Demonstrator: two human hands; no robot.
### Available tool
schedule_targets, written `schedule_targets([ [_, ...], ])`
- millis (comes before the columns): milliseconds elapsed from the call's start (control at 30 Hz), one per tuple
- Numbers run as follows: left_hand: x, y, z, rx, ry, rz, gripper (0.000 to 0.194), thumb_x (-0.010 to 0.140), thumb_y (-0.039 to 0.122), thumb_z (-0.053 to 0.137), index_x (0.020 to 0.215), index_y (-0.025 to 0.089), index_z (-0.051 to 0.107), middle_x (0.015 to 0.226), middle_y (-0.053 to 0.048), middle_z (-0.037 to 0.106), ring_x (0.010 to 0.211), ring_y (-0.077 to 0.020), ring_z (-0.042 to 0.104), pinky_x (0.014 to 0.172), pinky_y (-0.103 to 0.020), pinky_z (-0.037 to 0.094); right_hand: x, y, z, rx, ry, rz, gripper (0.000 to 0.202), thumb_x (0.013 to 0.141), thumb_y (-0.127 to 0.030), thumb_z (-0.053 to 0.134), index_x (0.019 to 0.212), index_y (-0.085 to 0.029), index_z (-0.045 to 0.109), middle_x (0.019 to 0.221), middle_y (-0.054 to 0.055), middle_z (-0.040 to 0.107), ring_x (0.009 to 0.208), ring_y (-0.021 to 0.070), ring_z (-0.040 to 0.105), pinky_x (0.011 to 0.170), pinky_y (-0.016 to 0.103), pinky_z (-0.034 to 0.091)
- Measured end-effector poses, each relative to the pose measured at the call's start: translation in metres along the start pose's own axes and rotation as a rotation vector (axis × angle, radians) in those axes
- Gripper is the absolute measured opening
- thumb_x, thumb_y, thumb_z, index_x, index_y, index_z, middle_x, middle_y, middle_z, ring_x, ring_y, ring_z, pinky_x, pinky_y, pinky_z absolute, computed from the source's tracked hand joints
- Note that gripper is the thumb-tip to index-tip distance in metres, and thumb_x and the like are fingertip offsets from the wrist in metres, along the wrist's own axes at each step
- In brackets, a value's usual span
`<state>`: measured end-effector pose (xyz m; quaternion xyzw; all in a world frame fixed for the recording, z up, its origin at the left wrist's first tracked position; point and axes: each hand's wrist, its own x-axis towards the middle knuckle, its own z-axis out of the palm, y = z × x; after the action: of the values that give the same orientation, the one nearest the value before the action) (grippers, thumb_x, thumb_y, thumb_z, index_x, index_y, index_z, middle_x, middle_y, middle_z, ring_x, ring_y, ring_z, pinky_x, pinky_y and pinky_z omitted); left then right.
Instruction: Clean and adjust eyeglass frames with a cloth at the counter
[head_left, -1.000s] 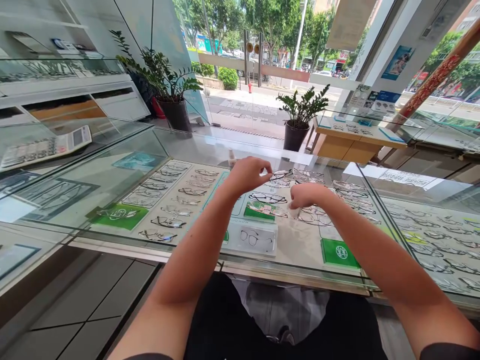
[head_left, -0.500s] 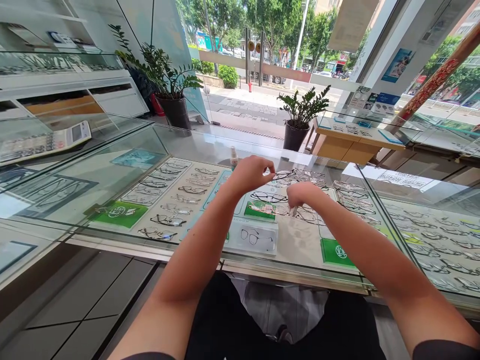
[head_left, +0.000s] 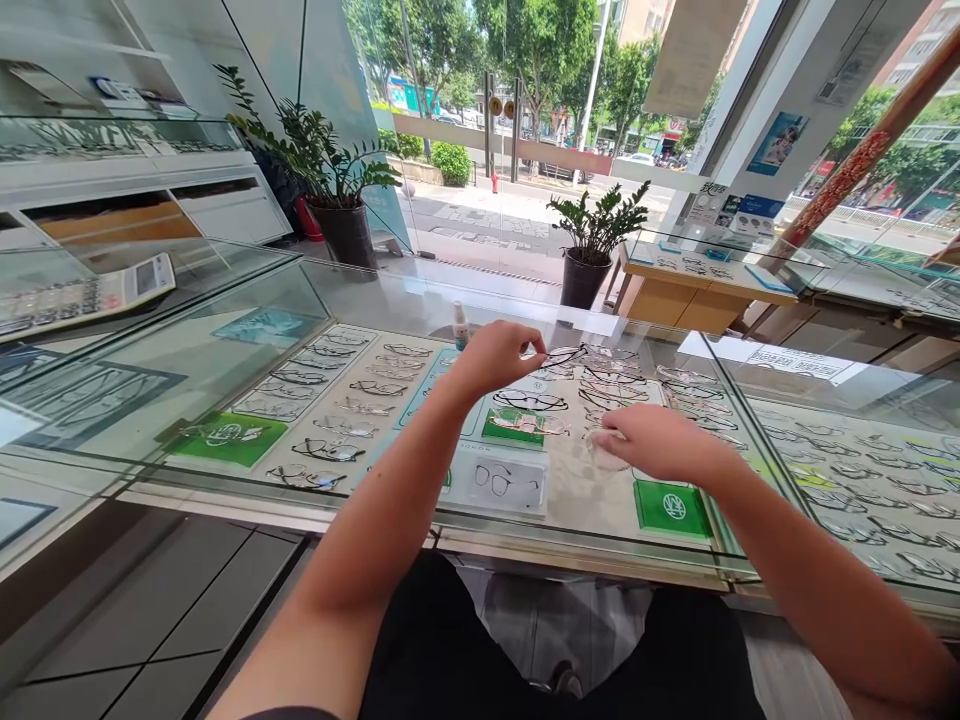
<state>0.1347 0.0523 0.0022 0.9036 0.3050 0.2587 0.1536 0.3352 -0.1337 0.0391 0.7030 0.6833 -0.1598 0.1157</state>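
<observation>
My left hand [head_left: 506,355] is over the glass counter with its fingers closed on a dark pair of eyeglasses [head_left: 568,355], gripped near one end. To the right and nearer to me, my right hand [head_left: 649,440] is closed around a pale, thin, cloth-like piece [head_left: 609,455], which sticks out below the fingers. A small white spray bottle [head_left: 460,325] stands just behind my left wrist. Beneath both hands, rows of eyeglasses lie in the display, among them a black-rimmed pair [head_left: 530,401] close to a green block.
The glass counter [head_left: 450,540] runs across in front of me. A calculator [head_left: 90,295] lies at the left. Two potted plants, one at left [head_left: 341,235] and one at right [head_left: 585,275], stand beyond it. A wooden cabinet [head_left: 675,295] is at the far right.
My right hand has moved down and to the right, away from my left hand, with the pale piece in it. My left hand still holds the eyeglasses. The view has shifted slightly.
</observation>
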Motion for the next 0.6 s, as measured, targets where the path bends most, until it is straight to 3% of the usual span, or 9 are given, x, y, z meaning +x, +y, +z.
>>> schedule_targets([
  [133, -0.001, 0.009, 0.006, -0.287, 0.041, 0.008, 0.018, 0.09, 0.036, 0.071, 0.084, 0.021, 0.079, 0.076, -0.003, 0.068, 0.072, -0.0161, 0.054, 0.069, -0.032, 0.04, -0.015, -0.002, 0.047, 0.026, 0.104, -0.071, 0.04, 0.113, -0.044, 0.041, 0.097, -0.021, 0.069, 0.095, 0.009, 0.077, 0.089, 0.0252, 0.07, 0.066, 0.034, 0.035],
  [233, -0.001, 0.021, 0.011, -0.515, 0.09, -0.018, 0.02, 0.088, 0.039, 0.074, 0.083, 0.02, 0.074, 0.078, -0.003, 0.067, 0.071, -0.0149, 0.051, 0.068, -0.031, 0.041, -0.019, -0.003, 0.059, 0.08, 0.184, -0.136, 0.039, 0.112, -0.044, 0.045, 0.102, -0.021, 0.074, 0.105, 0.01, 0.078, 0.099, 0.0265, 0.071, 0.073, 0.034, 0.042],
  [333, 0.003, 0.037, 0.016, -0.773, 0.095, -0.037, 0.03, 0.084, 0.046, 0.08, 0.081, 0.019, 0.069, 0.082, -0.004, 0.067, 0.075, -0.0151, 0.056, 0.071, -0.031, 0.046, -0.025, 0.008, 0.049, 0.168, 0.306, -0.164, 0.039, 0.111, -0.049, 0.049, 0.112, -0.02, 0.075, 0.116, 0.011, 0.077, 0.107, 0.0277, 0.071, 0.081, 0.036, 0.046],
  [433, 0.011, 0.056, 0.021, -0.938, 0.084, -0.016, 0.035, 0.083, 0.05, 0.084, 0.081, 0.018, 0.068, 0.096, -0.006, 0.073, 0.09, -0.0169, 0.063, 0.085, -0.032, 0.051, -0.025, 0.026, 0.027, 0.356, 0.507, -0.163, 0.035, 0.11, -0.048, 0.052, 0.104, -0.021, 0.074, 0.107, 0.008, 0.077, 0.094, 0.0221, 0.07, 0.082, 0.035, 0.047],
  [600, 0.027, 0.081, 0.044, -1.133, 0.093, -0.07, 0.039, 0.079, 0.052, 0.089, 0.086, 0.018, 0.07, 0.098, -0.005, 0.076, 0.094, -0.0167, 0.066, 0.091, -0.032, 0.051, 0.008, 0.045, 0.008, 0.7, 0.827, -0.228, 0.035, 0.106, -0.05, 0.056, 0.114, -0.02, 0.07, 0.093, 0.005, 0.074, 0.081, 0.019, 0.063, 0.078, 0.031, 0.049],
])
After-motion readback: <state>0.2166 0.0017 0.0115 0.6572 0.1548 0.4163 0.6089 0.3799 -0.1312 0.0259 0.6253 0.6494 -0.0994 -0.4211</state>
